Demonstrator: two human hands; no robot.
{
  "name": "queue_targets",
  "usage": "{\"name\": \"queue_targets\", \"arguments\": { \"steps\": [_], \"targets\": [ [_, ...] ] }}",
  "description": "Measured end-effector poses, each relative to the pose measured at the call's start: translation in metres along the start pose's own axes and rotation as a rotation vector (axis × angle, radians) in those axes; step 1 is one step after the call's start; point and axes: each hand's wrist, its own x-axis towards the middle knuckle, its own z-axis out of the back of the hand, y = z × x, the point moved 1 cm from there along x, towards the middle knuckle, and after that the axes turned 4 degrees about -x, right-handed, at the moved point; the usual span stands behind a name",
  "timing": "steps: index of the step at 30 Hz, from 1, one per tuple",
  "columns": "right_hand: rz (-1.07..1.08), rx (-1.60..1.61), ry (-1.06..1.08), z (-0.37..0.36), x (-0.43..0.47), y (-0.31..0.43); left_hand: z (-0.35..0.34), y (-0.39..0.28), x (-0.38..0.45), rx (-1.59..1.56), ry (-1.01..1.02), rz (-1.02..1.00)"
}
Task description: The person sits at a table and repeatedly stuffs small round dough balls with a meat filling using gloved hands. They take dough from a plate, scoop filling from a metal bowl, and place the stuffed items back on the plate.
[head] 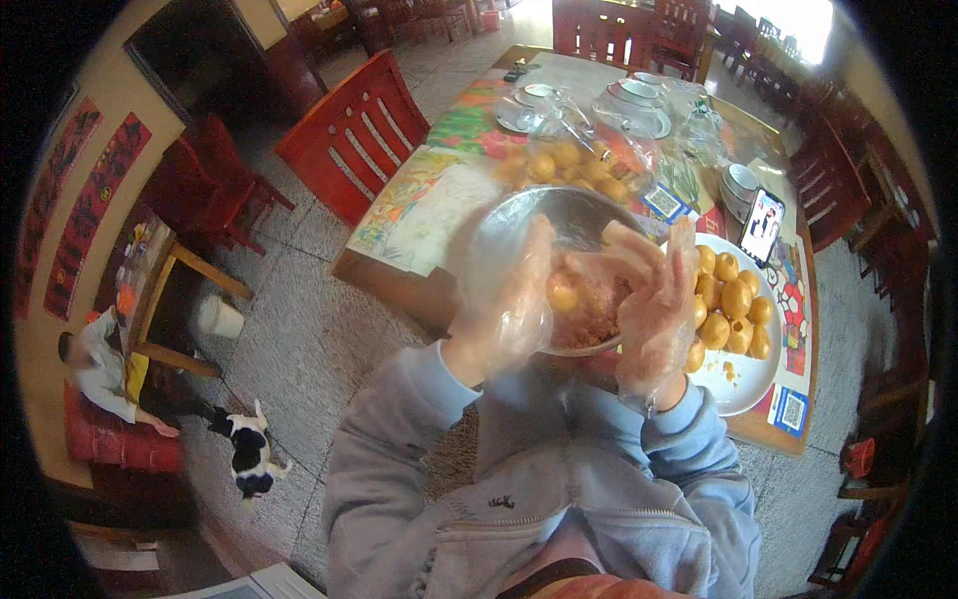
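Both my hands wear clear plastic gloves and are raised over a metal bowl [524,206] holding minced meat [599,318]. A round yellow-brown ball [563,291] shows between my hands; whether a hand touches it I cannot tell. My left hand [658,307] is at the bowl's right side, fingers extended and blurred. My right hand [516,299] is at its left side, fingers pointing away from me. Right of the bowl, a white plate [737,389] bears several fried, hollow-looking balls [736,299], one with a visible hole, and crumbs. Behind the bowl, a clear plastic bag [636,150] holds more such balls [565,161].
A phone [762,227] leans by stacked bowls [739,187] behind the plate. Wrapped tableware [636,93] stands at the table's far side. A red wooden chair [355,135] is at the left. On the floor is a black-and-white dog [251,453], near a seated person [105,374].
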Motion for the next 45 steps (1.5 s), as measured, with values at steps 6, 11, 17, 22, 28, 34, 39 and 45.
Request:
{"name": "queue_targets", "arguments": {
  "steps": [6, 11, 17, 22, 28, 34, 39, 45],
  "targets": [
    [0.518, -0.842, 0.606, 0.016, 0.015, -0.012, -0.004, 0.003, 0.003, -0.568, 0.101, 0.181],
    [0.377, -0.947, 0.501, 0.028, 0.009, -0.018, -0.001, -0.008, 0.004, -0.210, -0.042, 0.004],
    [0.109, -0.721, 0.363, 0.011, 0.005, -0.016, -0.001, -0.014, -0.006, 0.037, -0.086, -0.088],
    [0.038, -0.013, -0.148, 0.007, 0.001, -0.008, 0.007, -0.002, -0.011, 0.221, 0.015, -0.349],
    [-0.103, 0.039, -0.029, -0.002, -0.008, -0.016, 0.003, 0.010, -0.008, -0.126, 0.096, -0.189],
    [-0.100, -0.111, 0.208, -0.011, -0.007, -0.011, 0.005, 0.012, -0.006, -0.585, 0.178, 0.096],
    [0.449, -0.789, 0.749, 0.014, 0.021, -0.010, 0.008, 0.015, -0.008, -1.208, 0.291, 0.394],
    [0.507, -1.057, 0.854, 0.026, 0.013, -0.026, 0.003, 0.029, -0.010, -1.181, 0.266, 0.273]
  ]
}}
